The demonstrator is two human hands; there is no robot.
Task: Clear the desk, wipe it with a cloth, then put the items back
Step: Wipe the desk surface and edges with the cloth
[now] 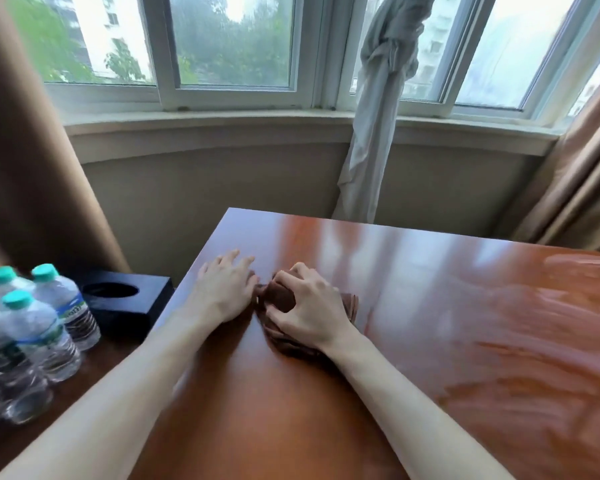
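Observation:
A glossy reddish-brown desk (430,323) fills the lower right, with wet streaks on its right part. On it lies a brown cloth (281,299), bunched under my right hand (309,306), whose fingers curl round it. My left hand (222,289) rests flat on the desk just left of the cloth, fingers straight and spread, near the desk's left edge. Several clear water bottles (42,323) with teal caps and a black tissue box (129,299) stand on a lower surface to the left of the desk.
Behind the desk runs a curved wall under a bay window (236,46). A knotted white curtain (378,116) hangs past the desk's far edge. Brown drapes hang at the left (21,168) and right (586,168).

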